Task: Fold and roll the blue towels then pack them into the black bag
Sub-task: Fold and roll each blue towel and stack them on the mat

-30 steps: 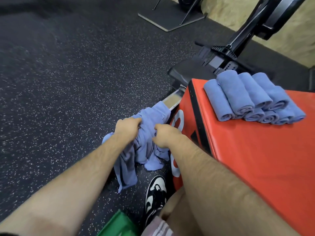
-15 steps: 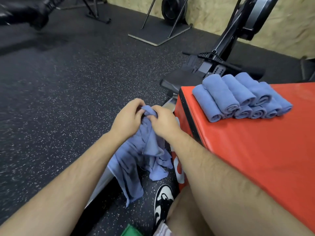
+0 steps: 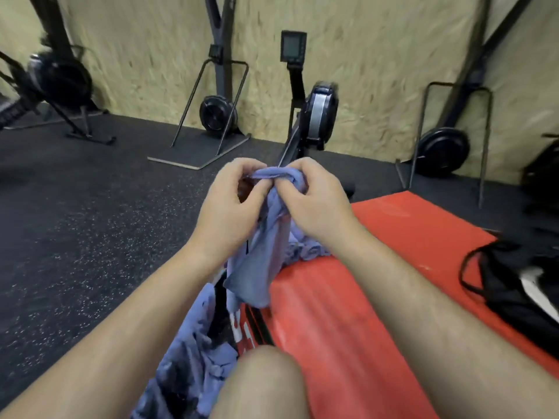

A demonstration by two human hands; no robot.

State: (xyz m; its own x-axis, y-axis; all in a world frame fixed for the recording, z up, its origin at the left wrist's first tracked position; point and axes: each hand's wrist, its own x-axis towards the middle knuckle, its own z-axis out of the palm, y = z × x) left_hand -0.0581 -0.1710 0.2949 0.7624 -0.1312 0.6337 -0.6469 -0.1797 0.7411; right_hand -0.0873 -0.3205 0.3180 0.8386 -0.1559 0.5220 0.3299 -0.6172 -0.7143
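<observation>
Blue towel (image 3: 257, 267) bunched, hanging over red desk (image 3: 378, 267) edge | left hand (image 3: 230, 207) pinches top hem | right hand (image 3: 314, 204) pinches hem alongside | black bag (image 3: 511, 285) on desk, far right | blurred blue heap (image 3: 187, 358) below, possibly more towels

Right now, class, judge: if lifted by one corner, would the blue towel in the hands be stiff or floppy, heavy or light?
Probably floppy: the blue towel hangs in loose folds below the left hand and right hand, which pinch its top edge. Likely light, since fingertip pinches alone hold it up. Unlikely to roll: it bunches where it hangs.
</observation>
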